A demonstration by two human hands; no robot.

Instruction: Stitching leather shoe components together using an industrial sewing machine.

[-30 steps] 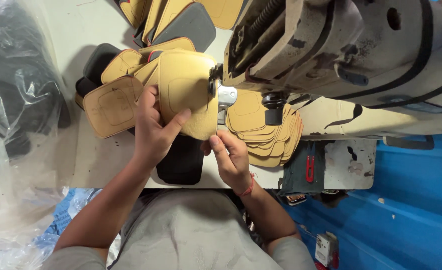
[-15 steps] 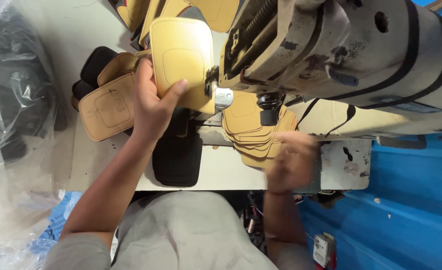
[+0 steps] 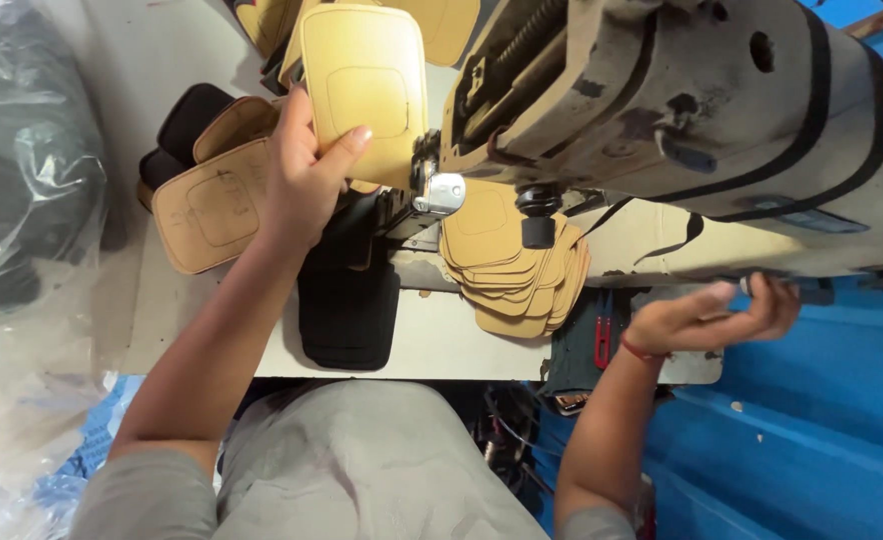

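Observation:
My left hand (image 3: 302, 180) grips a tan leather panel (image 3: 367, 85) with a stitched rounded square on it, held up against the left side of the sewing machine's needle head (image 3: 440, 190). My right hand (image 3: 710, 318) has reached far right, under the machine's arm, with its fingers curled around a dark handle or lever (image 3: 797, 290). A red thread band sits on that wrist. The big beige sewing machine (image 3: 682, 120) spans the upper right.
A fanned stack of tan panels (image 3: 517, 275) lies under the machine. More tan and black pieces (image 3: 207, 190) lie at the left, and a black pad (image 3: 347, 315) in front. Clear plastic bags (image 3: 22, 200) crowd the left edge. Blue surface (image 3: 812, 430) at right.
My left hand has lifted the tan panel up and away from me. My right hand left the panel and swung right to the dark handle under the machine's arm.

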